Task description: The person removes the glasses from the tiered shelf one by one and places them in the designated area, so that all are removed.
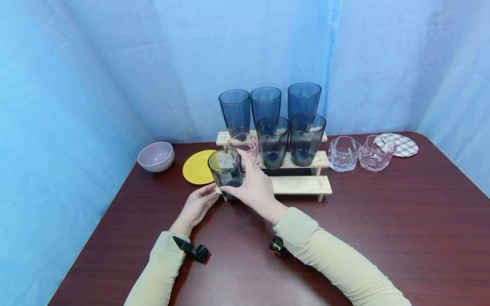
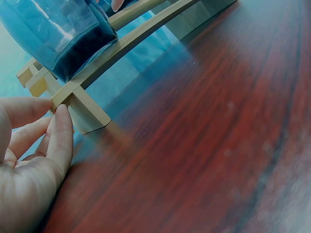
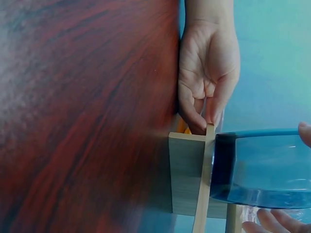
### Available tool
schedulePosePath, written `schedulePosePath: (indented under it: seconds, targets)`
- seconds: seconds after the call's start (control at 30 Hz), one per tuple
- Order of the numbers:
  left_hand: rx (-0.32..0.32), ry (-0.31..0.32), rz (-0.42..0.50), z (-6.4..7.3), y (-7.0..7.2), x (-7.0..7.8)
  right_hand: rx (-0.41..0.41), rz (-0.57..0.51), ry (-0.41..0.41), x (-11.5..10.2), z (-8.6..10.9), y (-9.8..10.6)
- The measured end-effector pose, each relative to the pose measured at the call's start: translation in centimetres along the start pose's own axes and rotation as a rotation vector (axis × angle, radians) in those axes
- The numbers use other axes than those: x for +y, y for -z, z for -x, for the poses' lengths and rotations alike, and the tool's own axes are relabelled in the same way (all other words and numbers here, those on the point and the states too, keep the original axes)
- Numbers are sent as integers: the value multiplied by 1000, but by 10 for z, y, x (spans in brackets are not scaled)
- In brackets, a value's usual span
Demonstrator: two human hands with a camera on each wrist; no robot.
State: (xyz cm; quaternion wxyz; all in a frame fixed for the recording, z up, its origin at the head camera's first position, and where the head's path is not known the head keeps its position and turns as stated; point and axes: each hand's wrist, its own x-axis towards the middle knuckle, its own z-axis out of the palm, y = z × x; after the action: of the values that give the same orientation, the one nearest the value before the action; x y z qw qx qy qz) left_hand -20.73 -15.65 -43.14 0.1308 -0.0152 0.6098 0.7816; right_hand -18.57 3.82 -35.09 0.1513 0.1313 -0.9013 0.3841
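Note:
My right hand [image 1: 255,183] grips a dark tinted glass tumbler [image 1: 228,175], thumb on the near side and fingers round the far side. The tumbler stands upright over the left end of the lowest step of a wooden tiered rack [image 1: 300,185]; in the right wrist view its base [image 3: 222,165] is right at the board. With thumb and fingertips, my left hand [image 1: 197,209] pinches the left end of that same board, seen closely in the left wrist view [image 2: 41,150]. Behind the held tumbler, a clear pinkish glass [image 1: 245,142] is partly hidden on the middle step.
Two dark tumblers [image 1: 272,144] stand on the middle step and three bluish ones [image 1: 304,100] on the top step. Left of the rack are a yellow plate [image 1: 197,168] and a lilac bowl [image 1: 156,157]. Two wavy glasses [image 1: 343,155] and a checked round mat [image 1: 405,145] lie to the right.

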Motion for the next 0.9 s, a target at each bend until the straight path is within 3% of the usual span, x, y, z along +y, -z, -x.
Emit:
schedulePosePath:
  seconds: [0.3, 0.63, 0.9]
  targets:
    - [9, -1, 15, 0, 0, 0, 36, -52, 10, 3, 2, -8]
    - [20, 10, 29, 1, -1, 1, 28, -266, 22, 6, 4, -14]
    - [6, -4, 29, 0, -1, 0, 40, -288, 28, 8, 4, -13]
